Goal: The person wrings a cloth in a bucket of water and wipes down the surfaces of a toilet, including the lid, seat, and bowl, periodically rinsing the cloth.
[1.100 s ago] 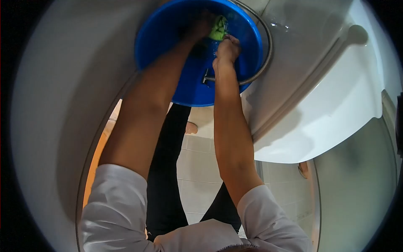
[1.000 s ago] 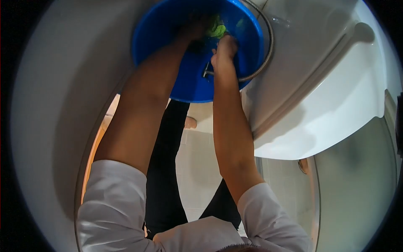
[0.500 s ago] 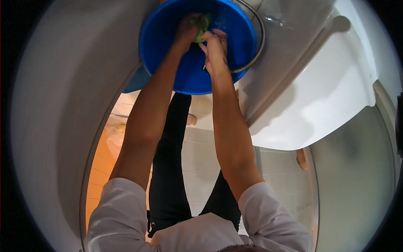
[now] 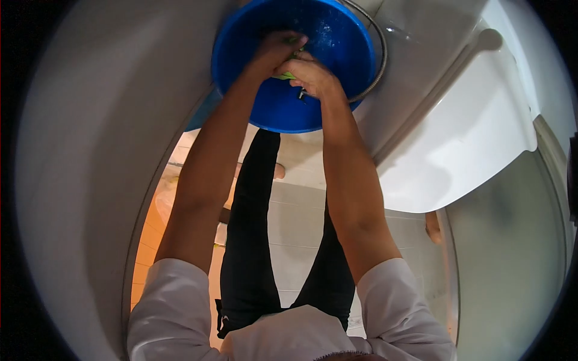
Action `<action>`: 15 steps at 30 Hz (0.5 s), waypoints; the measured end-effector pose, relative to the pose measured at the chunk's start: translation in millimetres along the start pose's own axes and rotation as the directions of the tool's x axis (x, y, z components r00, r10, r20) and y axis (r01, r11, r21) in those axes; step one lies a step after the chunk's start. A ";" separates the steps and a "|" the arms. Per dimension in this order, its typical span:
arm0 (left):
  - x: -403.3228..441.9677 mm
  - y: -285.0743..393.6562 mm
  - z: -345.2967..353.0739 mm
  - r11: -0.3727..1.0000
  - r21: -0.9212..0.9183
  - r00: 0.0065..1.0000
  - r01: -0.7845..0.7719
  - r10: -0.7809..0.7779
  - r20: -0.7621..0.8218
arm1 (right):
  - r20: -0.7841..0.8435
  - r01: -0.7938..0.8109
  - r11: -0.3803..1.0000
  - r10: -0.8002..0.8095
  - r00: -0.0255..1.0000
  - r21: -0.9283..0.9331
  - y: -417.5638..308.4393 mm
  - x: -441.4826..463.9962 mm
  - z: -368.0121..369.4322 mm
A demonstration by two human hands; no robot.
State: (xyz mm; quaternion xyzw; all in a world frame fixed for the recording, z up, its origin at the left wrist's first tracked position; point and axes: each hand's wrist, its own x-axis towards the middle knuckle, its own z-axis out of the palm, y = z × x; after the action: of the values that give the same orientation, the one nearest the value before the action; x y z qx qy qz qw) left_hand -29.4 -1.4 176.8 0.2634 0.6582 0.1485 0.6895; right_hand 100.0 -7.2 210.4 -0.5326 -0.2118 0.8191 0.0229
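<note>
Green bundle (image 4: 285,76) clamped between left hand (image 4: 280,49) and right hand (image 4: 310,72), held together; best worked low inside blue basin (image 4: 268,114).

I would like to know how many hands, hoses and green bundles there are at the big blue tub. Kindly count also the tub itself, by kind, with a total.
Hands: 2 (left hand, right hand)
Green bundle: 1, partly hidden by the hands
Metal hose: 1
Big blue tub: 1
Total: 5
</note>
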 end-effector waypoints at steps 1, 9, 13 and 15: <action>-44.1 39.0 16.7 0.997 0.079 1.000 0.001 -0.001 -0.005 | 0.011 0.049 0.999 -0.049 0.999 0.012 -12.3 -44.7 3.5; -48.2 41.0 35.9 0.991 -0.038 0.986 -0.124 0.119 -0.114 | -0.243 0.051 0.718 -0.301 0.922 -0.695 -11.3 -38.8 -0.6; -45.6 48.3 44.4 0.985 -0.102 0.982 -0.138 0.122 -0.144 | -0.295 -0.009 0.987 -0.039 0.955 -0.158 -20.4 -40.5 0.2; -36.4 53.7 46.0 0.994 -0.088 0.980 -0.059 0.041 -0.195 | -0.380 -0.113 0.796 -0.155 0.912 -0.594 -24.3 -41.5 4.5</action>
State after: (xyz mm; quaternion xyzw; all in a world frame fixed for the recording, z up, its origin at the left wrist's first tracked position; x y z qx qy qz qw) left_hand 20.3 14.7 236.7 0.2315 0.7075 0.2212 0.6300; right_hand 109.4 2.5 256.8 -0.6689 -0.4582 0.5776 -0.0948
